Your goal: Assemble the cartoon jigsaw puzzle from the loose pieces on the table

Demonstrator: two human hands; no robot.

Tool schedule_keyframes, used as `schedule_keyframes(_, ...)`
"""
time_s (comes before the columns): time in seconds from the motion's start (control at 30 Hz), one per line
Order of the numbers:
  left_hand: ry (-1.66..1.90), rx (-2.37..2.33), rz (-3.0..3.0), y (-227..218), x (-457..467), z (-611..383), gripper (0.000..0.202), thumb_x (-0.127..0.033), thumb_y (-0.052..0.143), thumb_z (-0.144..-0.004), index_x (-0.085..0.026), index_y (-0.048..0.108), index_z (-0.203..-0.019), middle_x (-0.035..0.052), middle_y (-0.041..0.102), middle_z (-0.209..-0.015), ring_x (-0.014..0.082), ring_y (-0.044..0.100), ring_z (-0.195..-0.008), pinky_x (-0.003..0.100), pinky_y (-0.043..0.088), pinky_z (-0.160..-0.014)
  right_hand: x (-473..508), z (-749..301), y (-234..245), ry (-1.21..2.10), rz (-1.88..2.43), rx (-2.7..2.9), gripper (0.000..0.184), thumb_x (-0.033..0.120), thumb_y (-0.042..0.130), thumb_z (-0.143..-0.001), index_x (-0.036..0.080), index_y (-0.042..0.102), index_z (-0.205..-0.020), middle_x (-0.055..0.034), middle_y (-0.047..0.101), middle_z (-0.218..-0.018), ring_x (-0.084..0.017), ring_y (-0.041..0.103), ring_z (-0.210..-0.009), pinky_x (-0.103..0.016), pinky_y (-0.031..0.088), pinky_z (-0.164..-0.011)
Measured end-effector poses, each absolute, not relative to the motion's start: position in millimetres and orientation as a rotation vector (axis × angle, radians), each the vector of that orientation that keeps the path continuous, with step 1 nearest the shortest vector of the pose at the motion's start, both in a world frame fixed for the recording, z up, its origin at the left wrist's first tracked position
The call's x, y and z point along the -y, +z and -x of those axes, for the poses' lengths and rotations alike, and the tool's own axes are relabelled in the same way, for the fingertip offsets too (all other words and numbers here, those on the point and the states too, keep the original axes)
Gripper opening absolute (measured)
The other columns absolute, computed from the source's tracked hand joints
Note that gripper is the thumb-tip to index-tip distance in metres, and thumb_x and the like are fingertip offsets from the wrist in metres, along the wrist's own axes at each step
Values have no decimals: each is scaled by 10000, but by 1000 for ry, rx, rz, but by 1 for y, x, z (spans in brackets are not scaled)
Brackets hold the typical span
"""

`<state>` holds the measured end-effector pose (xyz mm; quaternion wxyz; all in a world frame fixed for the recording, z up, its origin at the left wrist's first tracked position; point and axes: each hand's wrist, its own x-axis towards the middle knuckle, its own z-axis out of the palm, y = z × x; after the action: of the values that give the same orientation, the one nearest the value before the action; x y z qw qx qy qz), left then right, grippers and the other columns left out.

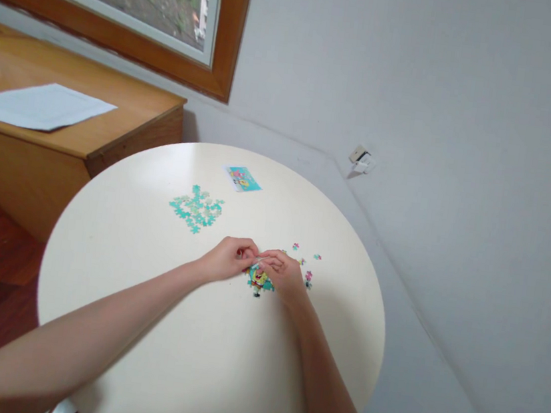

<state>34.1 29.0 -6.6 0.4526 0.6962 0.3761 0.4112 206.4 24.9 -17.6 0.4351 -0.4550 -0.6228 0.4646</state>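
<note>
Head view: fingers [276, 257] partly hide the joined puzzle pieces [258, 284].

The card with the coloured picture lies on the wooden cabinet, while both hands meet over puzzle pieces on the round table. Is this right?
No: the head view shows the card on the round table, not the wooden cabinet. The left hand and right hand do meet over puzzle pieces there.

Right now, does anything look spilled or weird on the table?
Nothing stands out: no spill shows. The turquoise puzzle pieces lie in a loose cluster, and some multicolored pieces are scattered near the right hand, which looks ordinary.
</note>
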Motion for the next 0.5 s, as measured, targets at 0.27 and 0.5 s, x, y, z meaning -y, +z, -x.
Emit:
schedule_keyframes(0.27, 966, -976, -1753, -8, -30, -36, 179, -178, 532, -761, -113, 688, -818, -10, 596, -570, 84, 498, -509, 181, 380, -505, -24, -214, -5, 1044, 1177, 1513, 206, 328, 648, -651, 182, 625, -794, -2, 640, -580, -135, 611, -547, -253, 499, -548)
schedule_keyframes(0.5, 945, -1062, -1844, 11, -25, -30, 123, -135, 553, -720, -133, 676, -718, -16, 610, -590, 91, 512, -563, 185, 376, -549, -26, -215, -4, 1013, 1207, 1461, 206, 350, 650, -644, 179, 625, -755, 0, 618, -560, -128, 586, -526, -258, 491, -530)
